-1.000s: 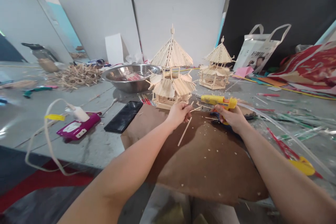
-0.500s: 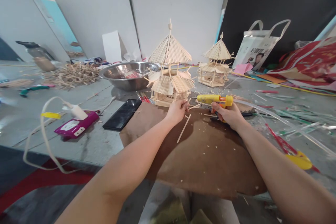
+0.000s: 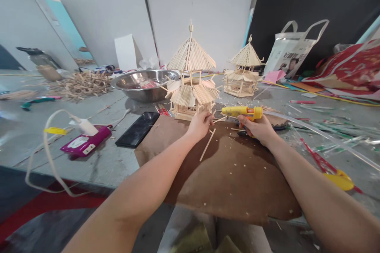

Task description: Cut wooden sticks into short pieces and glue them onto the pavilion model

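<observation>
A two-tiered pavilion model [image 3: 191, 55] made of thin wooden sticks stands upright in the middle. My left hand [image 3: 202, 124] is closed right at its front lower edge, and whatever lies between the fingertips is hidden. Wrapped round the handle of a yellow hot glue gun [image 3: 242, 112] is my right hand [image 3: 257, 128]. The gun's nozzle points left, just right of my left fingers. A few thin sticks lie near the nozzle, and one loose stick [image 3: 208, 145] rests on the brown sheet [image 3: 234, 182] below my left hand.
A smaller stick pavilion [image 3: 243, 71] stands behind, to the right. Left of the model are a steel basin [image 3: 133, 91], a phone [image 3: 138, 128], a purple power strip [image 3: 86, 141] with a white cable, and a stick pile [image 3: 84, 85]. Glue sticks [image 3: 338, 132] lie scattered at right.
</observation>
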`<state>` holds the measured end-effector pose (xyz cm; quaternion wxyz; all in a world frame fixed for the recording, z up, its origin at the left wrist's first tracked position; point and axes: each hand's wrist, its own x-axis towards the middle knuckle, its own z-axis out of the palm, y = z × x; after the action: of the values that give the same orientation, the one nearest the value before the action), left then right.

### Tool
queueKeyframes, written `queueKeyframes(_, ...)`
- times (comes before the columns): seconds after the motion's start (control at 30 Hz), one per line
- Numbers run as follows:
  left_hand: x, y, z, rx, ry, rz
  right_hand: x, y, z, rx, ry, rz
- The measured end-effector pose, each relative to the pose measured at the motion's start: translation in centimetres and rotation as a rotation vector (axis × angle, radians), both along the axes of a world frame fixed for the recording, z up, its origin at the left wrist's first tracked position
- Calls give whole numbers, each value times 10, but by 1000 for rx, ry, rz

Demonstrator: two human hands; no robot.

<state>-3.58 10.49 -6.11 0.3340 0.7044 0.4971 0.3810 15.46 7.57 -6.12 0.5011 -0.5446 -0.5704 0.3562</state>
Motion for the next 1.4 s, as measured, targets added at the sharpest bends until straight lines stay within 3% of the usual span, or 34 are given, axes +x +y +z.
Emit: queueKeyframes(1.4, -1, -1, 0, -24, -42, -20, 0, -2, 0, -15, -14, -20)
